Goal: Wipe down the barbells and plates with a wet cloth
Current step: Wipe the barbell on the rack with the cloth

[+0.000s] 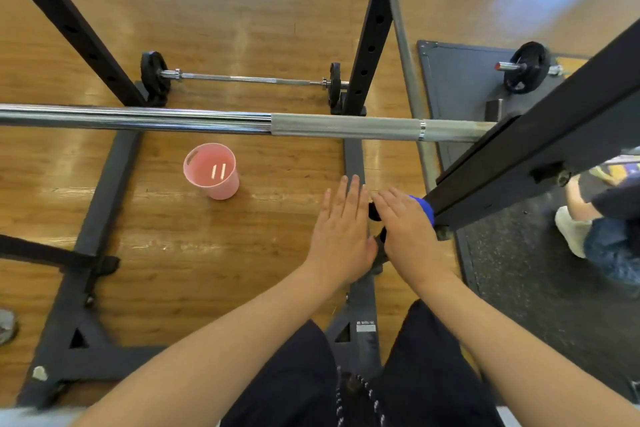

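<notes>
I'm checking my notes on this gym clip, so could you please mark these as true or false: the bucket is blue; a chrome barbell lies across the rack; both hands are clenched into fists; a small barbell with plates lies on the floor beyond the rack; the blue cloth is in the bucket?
1. The bucket is blue. False: the bucket is pink.
2. A chrome barbell lies across the rack. True.
3. Both hands are clenched into fists. False: the left hand and right hand have straight fingers.
4. A small barbell with plates lies on the floor beyond the rack. True.
5. The blue cloth is in the bucket. False: the blue cloth shows under the right hand.
</notes>
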`<action>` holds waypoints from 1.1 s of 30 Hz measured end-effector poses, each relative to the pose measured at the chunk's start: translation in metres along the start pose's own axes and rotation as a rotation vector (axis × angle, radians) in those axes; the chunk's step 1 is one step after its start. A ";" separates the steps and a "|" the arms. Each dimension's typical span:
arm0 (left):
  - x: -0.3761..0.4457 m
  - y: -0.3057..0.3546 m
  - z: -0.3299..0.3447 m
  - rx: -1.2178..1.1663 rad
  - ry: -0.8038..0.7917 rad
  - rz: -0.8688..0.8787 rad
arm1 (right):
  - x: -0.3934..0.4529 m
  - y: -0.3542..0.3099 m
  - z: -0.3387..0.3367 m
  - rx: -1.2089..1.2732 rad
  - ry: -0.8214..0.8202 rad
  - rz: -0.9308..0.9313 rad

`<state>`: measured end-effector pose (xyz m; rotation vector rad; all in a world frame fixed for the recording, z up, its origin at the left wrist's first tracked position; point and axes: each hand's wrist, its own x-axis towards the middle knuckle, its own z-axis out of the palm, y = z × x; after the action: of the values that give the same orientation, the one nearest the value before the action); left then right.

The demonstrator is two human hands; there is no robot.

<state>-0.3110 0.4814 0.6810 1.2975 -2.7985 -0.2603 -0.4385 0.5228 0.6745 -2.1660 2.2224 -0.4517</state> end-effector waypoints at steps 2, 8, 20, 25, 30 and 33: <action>0.000 0.005 0.019 0.052 0.033 -0.031 | -0.001 0.011 0.011 0.000 0.019 -0.041; -0.003 0.035 0.060 0.067 0.131 -0.196 | -0.007 0.061 0.036 0.063 0.062 -0.275; 0.004 0.208 0.050 0.086 0.225 -0.480 | -0.044 0.159 -0.043 0.317 0.061 -0.596; 0.042 0.271 0.042 0.070 0.298 -0.397 | -0.050 0.223 -0.081 0.387 0.101 -0.494; 0.077 0.316 0.028 0.089 0.353 -0.355 | -0.050 0.272 -0.114 0.451 0.191 -0.381; 0.095 0.325 0.022 0.150 0.382 -0.301 | -0.038 0.295 -0.140 0.471 0.301 -0.314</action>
<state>-0.6197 0.6187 0.7122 1.6031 -2.3395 0.1770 -0.7541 0.5897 0.7399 -2.2832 1.6379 -1.2390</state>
